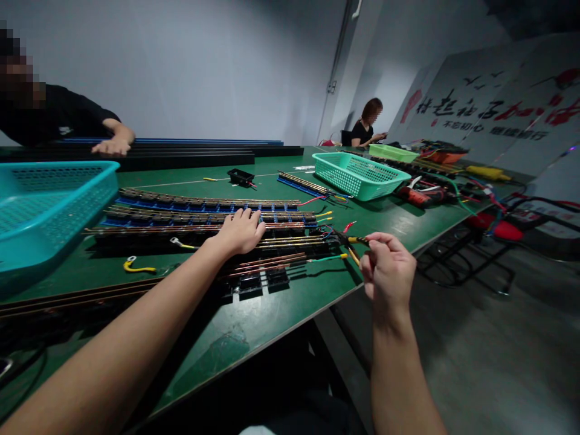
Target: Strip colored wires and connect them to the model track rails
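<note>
My left hand (240, 232) lies with its fingers spread across a row of long rail strips. The strips under it carry copper-coloured bars (194, 229) on dark holders. My right hand (388, 266) is closed on pliers (352, 244) with yellow and black handles, just past the table's edge. The pliers' dark jaws are at the right-hand ends of the strips, among thin wires; whether they grip a wire I cannot tell. A green wire with a yellow end (330, 258) sticks out from the nearest short strip. Blue-based rail strips (203, 200) lie just beyond my left hand.
A blue basket (58, 223) stands at the left, a green basket (357, 175) at the back right. A yellow wire with a ring terminal (138, 266) and a small black box (240, 177) lie on the green table (217, 350). One co-worker sits across, another farther back.
</note>
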### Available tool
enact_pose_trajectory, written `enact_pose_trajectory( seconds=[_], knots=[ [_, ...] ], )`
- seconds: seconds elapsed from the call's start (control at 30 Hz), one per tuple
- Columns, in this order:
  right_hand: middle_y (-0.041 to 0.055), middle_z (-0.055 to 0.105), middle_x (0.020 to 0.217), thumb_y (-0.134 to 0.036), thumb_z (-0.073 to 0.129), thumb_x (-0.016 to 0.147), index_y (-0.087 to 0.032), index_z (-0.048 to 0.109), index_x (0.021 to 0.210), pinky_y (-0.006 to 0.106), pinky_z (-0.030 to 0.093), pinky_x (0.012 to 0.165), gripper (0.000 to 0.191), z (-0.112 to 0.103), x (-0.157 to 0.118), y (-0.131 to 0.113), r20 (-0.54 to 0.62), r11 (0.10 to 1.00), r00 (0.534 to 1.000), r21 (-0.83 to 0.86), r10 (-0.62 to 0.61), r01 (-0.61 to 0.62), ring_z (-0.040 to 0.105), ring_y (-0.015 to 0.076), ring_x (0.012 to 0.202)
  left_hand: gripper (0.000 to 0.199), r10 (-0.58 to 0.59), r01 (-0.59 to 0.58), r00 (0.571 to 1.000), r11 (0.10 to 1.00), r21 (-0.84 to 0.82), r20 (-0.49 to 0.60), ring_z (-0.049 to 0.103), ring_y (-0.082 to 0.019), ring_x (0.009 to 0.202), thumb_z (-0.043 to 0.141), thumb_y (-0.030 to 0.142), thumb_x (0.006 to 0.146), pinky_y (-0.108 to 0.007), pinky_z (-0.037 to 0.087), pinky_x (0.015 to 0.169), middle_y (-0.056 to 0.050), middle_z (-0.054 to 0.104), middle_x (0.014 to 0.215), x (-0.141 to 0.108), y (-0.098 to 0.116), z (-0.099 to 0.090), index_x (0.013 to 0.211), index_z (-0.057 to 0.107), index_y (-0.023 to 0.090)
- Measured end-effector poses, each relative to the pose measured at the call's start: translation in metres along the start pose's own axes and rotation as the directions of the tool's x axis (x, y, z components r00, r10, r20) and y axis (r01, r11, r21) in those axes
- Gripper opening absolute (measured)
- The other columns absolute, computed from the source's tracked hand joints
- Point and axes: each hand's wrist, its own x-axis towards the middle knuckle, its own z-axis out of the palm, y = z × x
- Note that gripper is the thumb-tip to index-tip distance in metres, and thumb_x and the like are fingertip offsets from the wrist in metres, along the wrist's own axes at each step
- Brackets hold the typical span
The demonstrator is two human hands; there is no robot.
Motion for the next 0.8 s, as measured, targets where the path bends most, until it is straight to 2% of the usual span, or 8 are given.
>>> enact_pose_trajectory(
  seconds=[0.17,0.5,0.6,0.7,0.8],
  knots=[
    [-0.0137,0.036,0.034,-0.027,0.071,0.063,-0.018,0.061,0.070,0.015,0.020,0.027,0.015,-0.001,-0.001,0.000,-0.036,0.997,0.999,0.078,0.013,-0.010,0.026,0.0033,0.024,0.066,0.003,-0.003,1.000,1.000,0.000,-0.009,0.032,-0.037,0.147,0.015,0.043,0.101,-0.055,0.031,0.115,-0.020,0.036,0.159,0.000,0.000,0.000,0.156,0.032,0.010],
    [-0.0124,0.039,0.038,-0.029,0.073,0.064,-0.018,0.065,0.070,0.014,0.021,0.027,0.015,-0.002,0.000,-0.003,-0.075,0.992,0.997,0.123,0.036,-0.027,0.028,0.0033,0.027,0.065,0.007,-0.007,1.000,1.000,0.015,-0.020,0.033,-0.037,0.147,0.016,0.043,0.101,-0.054,0.033,0.114,-0.020,0.039,0.158,0.001,0.000,0.001,0.155,0.033,0.010],
    [-0.0096,0.044,0.040,-0.027,0.075,0.067,-0.016,0.069,0.069,0.015,0.025,0.029,0.013,0.000,-0.008,-0.006,-0.091,0.995,0.993,0.051,-0.079,0.084,0.034,0.0038,0.030,0.065,0.000,0.001,1.000,1.000,0.012,-0.012,0.033,-0.037,0.147,0.015,0.042,0.101,-0.054,0.033,0.115,-0.019,0.037,0.158,0.000,0.000,0.000,0.156,0.032,0.010],
    [-0.0060,0.054,0.048,-0.025,0.076,0.072,-0.015,0.072,0.070,0.017,0.027,0.030,0.011,0.005,-0.021,-0.015,-0.086,0.971,0.968,-0.072,-0.236,0.230,0.039,0.0042,0.032,0.065,-0.002,0.002,1.000,1.000,0.012,0.000,0.032,-0.036,0.147,0.015,0.042,0.102,-0.053,0.031,0.116,-0.019,0.036,0.159,0.000,0.001,0.000,0.156,0.031,0.010],
    [-0.0053,0.057,0.051,-0.024,0.073,0.076,-0.016,0.072,0.072,0.019,0.029,0.031,0.009,0.017,-0.025,-0.026,-0.037,0.940,0.940,-0.066,-0.338,0.336,0.041,0.0048,0.033,0.065,-0.001,0.001,1.000,1.000,0.014,-0.004,0.032,-0.036,0.147,0.015,0.043,0.102,-0.052,0.031,0.116,-0.019,0.037,0.159,0.000,0.001,0.000,0.156,0.032,0.010]
  ],
)
